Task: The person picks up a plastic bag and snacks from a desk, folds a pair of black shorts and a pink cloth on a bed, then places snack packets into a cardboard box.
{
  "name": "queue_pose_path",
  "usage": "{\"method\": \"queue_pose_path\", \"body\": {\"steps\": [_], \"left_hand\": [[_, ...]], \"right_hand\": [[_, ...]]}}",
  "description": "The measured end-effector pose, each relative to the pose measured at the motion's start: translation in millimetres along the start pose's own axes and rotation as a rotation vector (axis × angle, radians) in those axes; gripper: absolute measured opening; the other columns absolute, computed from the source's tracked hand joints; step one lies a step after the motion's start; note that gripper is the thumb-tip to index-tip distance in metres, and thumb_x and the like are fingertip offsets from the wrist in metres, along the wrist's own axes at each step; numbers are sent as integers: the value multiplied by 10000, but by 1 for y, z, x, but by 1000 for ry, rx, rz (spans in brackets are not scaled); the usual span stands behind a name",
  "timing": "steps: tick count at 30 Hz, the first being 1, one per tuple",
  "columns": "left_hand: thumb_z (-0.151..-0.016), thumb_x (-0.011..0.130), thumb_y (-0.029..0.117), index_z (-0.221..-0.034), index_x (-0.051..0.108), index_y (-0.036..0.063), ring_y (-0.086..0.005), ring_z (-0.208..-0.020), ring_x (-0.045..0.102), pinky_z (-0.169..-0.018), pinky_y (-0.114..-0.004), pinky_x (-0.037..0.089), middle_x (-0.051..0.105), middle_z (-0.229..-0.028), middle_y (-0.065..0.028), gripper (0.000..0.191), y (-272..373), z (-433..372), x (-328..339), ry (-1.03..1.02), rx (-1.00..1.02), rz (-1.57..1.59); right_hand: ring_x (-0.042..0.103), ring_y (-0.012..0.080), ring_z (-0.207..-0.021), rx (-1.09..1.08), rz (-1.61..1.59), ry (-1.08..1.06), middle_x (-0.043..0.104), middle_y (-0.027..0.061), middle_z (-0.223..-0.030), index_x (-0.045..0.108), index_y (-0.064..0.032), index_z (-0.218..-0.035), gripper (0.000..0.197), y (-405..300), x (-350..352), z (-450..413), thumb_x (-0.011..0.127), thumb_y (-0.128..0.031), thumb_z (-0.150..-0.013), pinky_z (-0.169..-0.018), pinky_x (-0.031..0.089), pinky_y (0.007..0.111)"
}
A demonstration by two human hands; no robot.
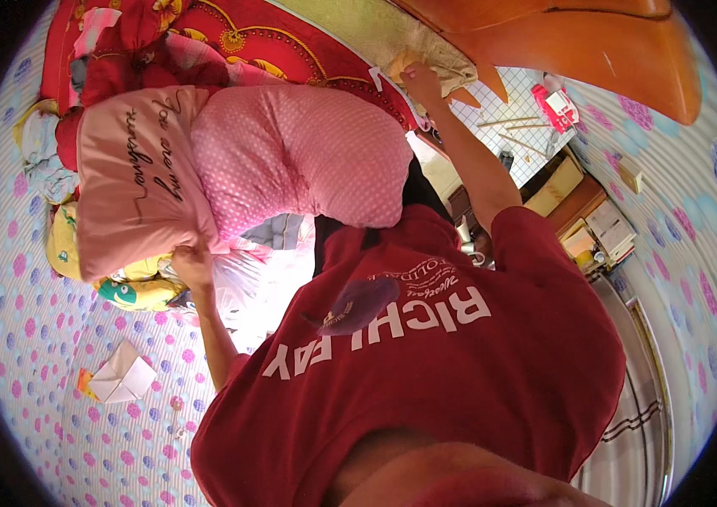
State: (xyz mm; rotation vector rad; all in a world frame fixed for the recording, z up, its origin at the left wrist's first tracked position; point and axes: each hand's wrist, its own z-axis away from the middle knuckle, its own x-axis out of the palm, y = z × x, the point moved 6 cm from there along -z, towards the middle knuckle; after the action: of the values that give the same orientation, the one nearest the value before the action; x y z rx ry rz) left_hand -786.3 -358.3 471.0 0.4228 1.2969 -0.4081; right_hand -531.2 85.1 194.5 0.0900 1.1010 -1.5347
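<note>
A pink pillow with black script (pixel 137 177) lies at the left, and my left hand (pixel 190 263) grips its lower right corner. Beside it, touching, is a puffy pink dotted pillow or bedding piece (pixel 308 152), close in front of my dark red shirt. At the top, my right arm reaches forward; my right hand (pixel 420 79) is closed at the edge of a beige patterned cloth (pixel 453 63) and seems to hold a fold of it. Its fingertips are partly hidden.
Red patterned bedding (pixel 257 32) spreads behind the pillows. An orange-brown wooden bed panel (pixel 586 51) stands at the upper right. Yellow printed cloth (pixel 143 285) lies below the script pillow. Sticks (pixel 510 120) and a red-pink item (pixel 555 108) are on the tiled floor. Papers and small items fill a shelf (pixel 605 228).
</note>
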Motion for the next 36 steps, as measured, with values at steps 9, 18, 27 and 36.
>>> {"method": "queue_pose_path", "body": {"steps": [9,18,27,36], "left_hand": [[-661,596,117,-688,577,54,-299,-612,565,-565,-366,436,574,-653,-129,71,88,-39,46,-214,343,-21],[-664,598,143,-624,591,92,-303,-535,575,-514,-415,464,570,-563,-132,65,81,-16,116,-307,578,-270],[-703,531,105,-596,618,58,-306,-571,588,-539,-392,474,599,-628,-153,145,109,-35,138,-429,744,-385],[-821,478,195,-816,589,2,-347,-713,567,-667,-404,457,597,-777,-172,223,191,-8,142,-562,1078,62]], "right_hand": [[610,318,-793,-90,506,202,622,197,-809,587,13,-917,361,-9,78,-17,593,-315,-767,-690,487,430],[608,275,-826,71,-832,-116,594,171,-968,505,67,-1022,346,1,43,-8,476,-251,-891,-714,523,388],[579,273,-928,-31,-1711,-61,576,183,-993,483,53,-1057,340,-40,-50,91,395,-249,-928,-866,472,389],[605,238,-877,182,-1576,357,582,170,-1018,450,44,-1054,307,73,-10,247,403,-232,-927,-789,496,325]]}}
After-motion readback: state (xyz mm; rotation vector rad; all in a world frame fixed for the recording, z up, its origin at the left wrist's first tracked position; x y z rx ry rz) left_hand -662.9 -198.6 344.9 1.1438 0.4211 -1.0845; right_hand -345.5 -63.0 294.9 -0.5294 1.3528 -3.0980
